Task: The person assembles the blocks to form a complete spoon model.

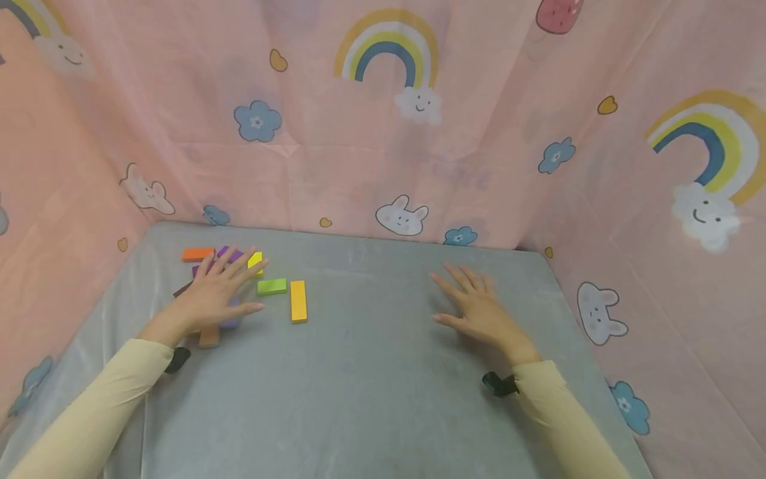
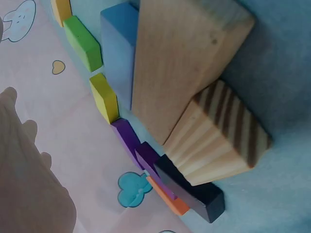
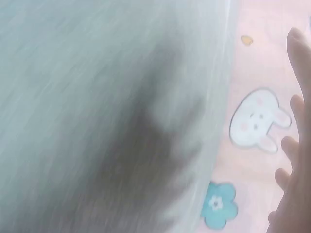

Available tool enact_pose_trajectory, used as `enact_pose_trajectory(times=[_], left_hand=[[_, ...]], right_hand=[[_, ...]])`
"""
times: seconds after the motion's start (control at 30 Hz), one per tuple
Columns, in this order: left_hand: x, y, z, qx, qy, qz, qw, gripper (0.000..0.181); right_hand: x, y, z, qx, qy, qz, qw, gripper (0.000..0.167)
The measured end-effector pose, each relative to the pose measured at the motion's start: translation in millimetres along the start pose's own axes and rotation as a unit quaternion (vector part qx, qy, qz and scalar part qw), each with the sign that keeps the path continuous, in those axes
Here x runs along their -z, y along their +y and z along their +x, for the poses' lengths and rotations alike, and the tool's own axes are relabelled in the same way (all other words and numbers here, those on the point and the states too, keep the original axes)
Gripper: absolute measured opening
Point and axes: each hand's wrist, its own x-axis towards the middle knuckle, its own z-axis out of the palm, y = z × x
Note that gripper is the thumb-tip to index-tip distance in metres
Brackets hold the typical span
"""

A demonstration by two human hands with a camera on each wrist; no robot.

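Observation:
The left hand (image 1: pixel 209 297) is spread over a group of coloured blocks, hiding some of them; it grips none. Around it lie an orange block (image 1: pixel 198 255), a yellow block (image 1: pixel 255 264), a green block (image 1: pixel 272 287) and an amber block (image 1: pixel 298 302). In the left wrist view a plain wooden block (image 2: pixel 170 63), a striped block (image 2: pixel 214 141), a blue block (image 2: pixel 118 53), a black block (image 2: pixel 189 187) and two purple blocks (image 2: pixel 127 141) show beside the hand (image 2: pixel 34 179). The right hand (image 1: pixel 481 313), fingers spread and holding nothing, hovers above the cloth at the right.
A grey cloth (image 1: pixel 371 372) covers the table. Pink curtains (image 1: pixel 335 146) with rainbows, rabbits and flowers stand behind it and at both sides. Dark wrist-worn devices (image 1: pixel 498 384) show at both cuffs.

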Motion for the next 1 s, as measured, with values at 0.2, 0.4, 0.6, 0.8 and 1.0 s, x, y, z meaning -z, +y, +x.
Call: enact_pose_trajectory(times=[0.2,0.4,0.6,0.8,1.0], left_hand=[[-5.7,-1.2,0.1,-0.005,-0.016,-0.001,0.9999,0.083],[-8.3,-2.1,-2.3,-0.006,-0.024,-0.01,0.9997,0.083],[-11.7,-1.2,-3.7,-0.007,-0.023,-0.019,0.9995,0.084],[-19.8,4.7,-6.5,-0.011,-0.04,-0.029,0.9987,0.083],[-24.1,13.5,-7.8,-0.007,-0.052,-0.032,0.9981,0.081]], right_hand=[[-6,-20,23.3,0.027,-0.002,0.005,0.9996,0.084],[-19,-45,51.4,0.065,-0.009,0.01,0.9978,0.086],[-30,-76,77.2,0.096,-0.018,0.007,0.9952,0.09],[-47,-105,95.9,0.135,-0.046,-0.003,0.9897,0.092],[-59,-129,112.0,0.15,-0.061,0.014,0.9867,0.094]])
